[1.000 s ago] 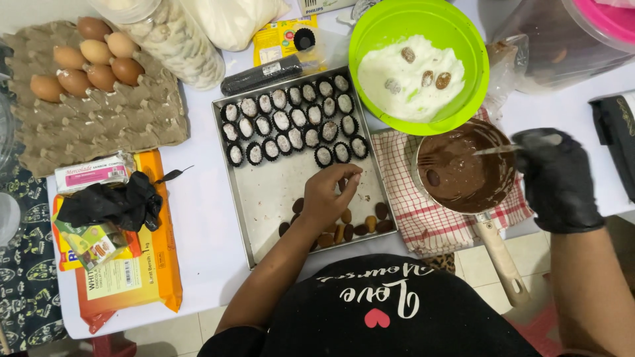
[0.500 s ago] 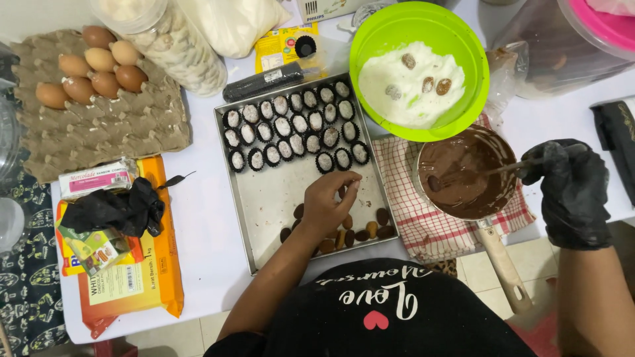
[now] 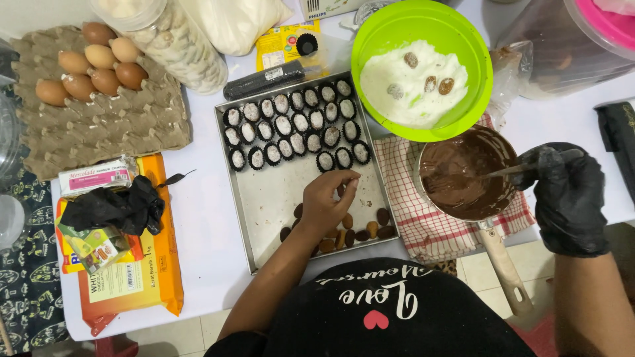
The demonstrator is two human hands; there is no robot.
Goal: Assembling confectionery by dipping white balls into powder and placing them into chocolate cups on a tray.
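A bare left hand [image 3: 325, 201] pinches one brown sweet [image 3: 341, 192] over the baking tray [image 3: 264, 198], near the cupped rows. The gloved right hand [image 3: 567, 198] grips a spoon [image 3: 506, 170], its fingers closed, stirring melted chocolate in the saucepan [image 3: 466, 173].

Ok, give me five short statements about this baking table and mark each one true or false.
1. The right hand wears a black glove. True.
2. The left hand is over the green bowl. False: it is over the tray.
3. The pan holds melted chocolate. True.
4. The egg carton is full. False: six eggs sit in one corner.
5. The pan rests on a checked cloth. True.
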